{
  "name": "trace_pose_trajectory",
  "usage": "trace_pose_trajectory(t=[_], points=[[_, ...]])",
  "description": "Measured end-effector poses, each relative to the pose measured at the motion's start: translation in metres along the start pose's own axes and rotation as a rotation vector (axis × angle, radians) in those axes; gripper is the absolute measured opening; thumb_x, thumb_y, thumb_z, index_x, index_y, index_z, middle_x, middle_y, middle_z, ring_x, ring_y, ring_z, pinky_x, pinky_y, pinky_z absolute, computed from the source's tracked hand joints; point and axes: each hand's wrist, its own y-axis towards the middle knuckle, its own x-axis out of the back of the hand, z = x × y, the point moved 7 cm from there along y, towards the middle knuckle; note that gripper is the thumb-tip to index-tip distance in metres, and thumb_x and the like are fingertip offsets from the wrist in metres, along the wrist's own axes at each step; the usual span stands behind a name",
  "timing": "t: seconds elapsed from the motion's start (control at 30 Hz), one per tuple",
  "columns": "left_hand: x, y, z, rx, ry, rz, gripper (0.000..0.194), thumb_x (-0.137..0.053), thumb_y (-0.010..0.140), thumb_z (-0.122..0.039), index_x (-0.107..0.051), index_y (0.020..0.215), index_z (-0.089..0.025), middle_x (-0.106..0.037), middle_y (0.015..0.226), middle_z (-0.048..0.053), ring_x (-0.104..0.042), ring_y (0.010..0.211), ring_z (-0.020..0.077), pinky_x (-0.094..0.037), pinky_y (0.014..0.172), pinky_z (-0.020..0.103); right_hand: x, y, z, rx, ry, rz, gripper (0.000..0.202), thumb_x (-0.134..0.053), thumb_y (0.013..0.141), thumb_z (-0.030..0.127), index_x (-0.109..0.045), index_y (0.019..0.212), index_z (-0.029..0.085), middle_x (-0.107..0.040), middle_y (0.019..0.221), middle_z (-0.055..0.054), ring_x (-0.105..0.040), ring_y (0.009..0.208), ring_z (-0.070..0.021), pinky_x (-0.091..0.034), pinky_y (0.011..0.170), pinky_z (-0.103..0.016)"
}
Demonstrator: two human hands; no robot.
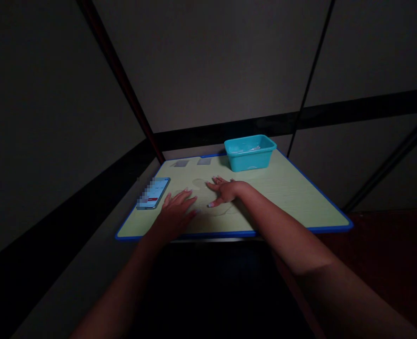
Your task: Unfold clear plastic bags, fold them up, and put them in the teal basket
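2 dull grey walls, the left wall (35,94) and the far wall (208,66), meet in a corner marked by a dark red strip (119,81). A black band (201,133) crosses the lower part of both, and a thin dark seam (313,70) runs down the far wall. A table (300,202) with a pale yellow-green top and blue rim stands near the corner. The floor (388,249) at right is deep red. The light is dim, brightest over the tabletop, fading to near-black around it.
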Motion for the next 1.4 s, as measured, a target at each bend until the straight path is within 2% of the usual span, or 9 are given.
trace_pose_trajectory(t=[0.13,0.33,0.43,0.53,0.7,0.87,1.03,1.2,1.4], points=[[-0.024,0.015,-0.014,0.036,0.049,0.074,0.049,-0.035,0.091,-0.038,-0.036,0.136,-0.018,-0.031,0.145,0.016,-0.027,0.135,0.0260,-0.013,0.107,0.058,-0.001,0.001,0.002,0.030,0.010,0.016,0.116,-0.066,0.061,0.065,0.002,0.145,0.024,0.009,0.151,-0.015,0.007,0.137,-0.0338,-0.009,0.104,-0.060],[-0.055,0.015,-0.004,0.108,-0.003,0.248,0.068,-0.028,0.089,-0.052,-0.020,0.143,-0.010,-0.016,0.149,0.018,-0.014,0.138,0.0285,-0.017,0.105,0.058,-0.006,0.003,0.002,0.056,-0.012,0.076,0.122,-0.072,0.054,0.062,0.001,0.144,0.024,0.008,0.151,-0.014,0.008,0.136,-0.0352,-0.008,0.103,-0.062],[-0.056,0.013,-0.002,0.102,-0.001,0.281,0.072,-0.026,0.088,-0.056,-0.017,0.144,-0.011,-0.013,0.150,0.017,-0.011,0.139,0.0274,-0.014,0.105,0.058,-0.003,0.003,-0.002,0.072,-0.008,0.057,0.118,-0.070,0.058,0.062,-0.003,0.145,0.021,0.005,0.151,-0.016,0.005,0.137,-0.0342,-0.011,0.105,-0.058],[-0.057,0.012,-0.002,0.093,-0.004,0.309,0.071,-0.025,0.088,-0.057,-0.016,0.144,-0.014,-0.011,0.151,0.015,-0.011,0.139,0.0275,-0.011,0.105,0.060,0.010,0.004,-0.017,0.004,-0.008,-0.098,0.099,-0.061,0.070,0.061,-0.013,0.146,0.020,-0.009,0.151,-0.017,-0.008,0.137,-0.0342,-0.020,0.104,-0.057],[-0.049,0.024,0.005,0.056,-0.002,0.240,0.064,-0.022,0.090,-0.055,-0.021,0.143,-0.020,-0.015,0.151,0.014,-0.014,0.138,0.0287,-0.009,0.104,0.062,0.030,0.005,-0.048,-0.193,-0.061,-0.354,0.053,-0.053,0.082,0.045,-0.050,0.126,0.016,-0.051,0.127,-0.020,-0.050,0.114,-0.0327,-0.043,0.088,-0.042],[-0.031,0.080,0.041,0.108,-0.074,0.051,0.057,-0.034,0.087,-0.054,-0.047,0.130,-0.018,-0.042,0.139,0.015,-0.034,0.130,0.0286,-0.026,0.102,0.047,0.034,0.005,-0.059,-0.255,-0.073,-0.426,0.044,-0.059,0.078,0.043,-0.058,0.113,0.016,-0.056,0.119,-0.018,-0.053,0.108,-0.0306,-0.047,0.079,-0.034],[-0.037,0.131,0.080,0.200,-0.191,-0.098,0.036,-0.046,0.083,-0.043,-0.063,0.096,-0.013,-0.064,0.101,0.012,-0.054,0.100,0.0241,-0.037,0.092,0.036,0.029,0.008,-0.058,-0.253,-0.063,-0.314,0.041,-0.064,0.074,0.042,-0.063,0.105,0.015,-0.063,0.109,-0.017,-0.058,0.100,-0.0297,-0.046,0.075,-0.032],[-0.053,0.126,0.091,0.266,-0.216,-0.140,0.032,-0.057,0.075,-0.049,-0.062,0.089,-0.021,-0.059,0.102,0.008,-0.046,0.106,0.0275,-0.035,0.089,0.041,0.026,0.008,-0.052,-0.191,-0.066,-0.221,0.026,-0.064,0.076,0.035,-0.068,0.091,0.015,-0.069,0.097,-0.012,-0.063,0.087,-0.0231,-0.044,0.067,-0.025],[-0.054,0.120,0.079,0.239,-0.239,-0.098,0.020,-0.064,0.073,-0.038,-0.057,0.074,-0.020,-0.058,0.099,0.006,-0.045,0.104,0.0263,-0.034,0.085,0.039,0.028,0.009,-0.052,-0.130,0.092,-0.293,0.020,-0.064,0.078,0.029,-0.067,0.088,0.013,-0.070,0.088,-0.009,-0.061,0.077,-0.0162,-0.040,0.060,-0.020]])
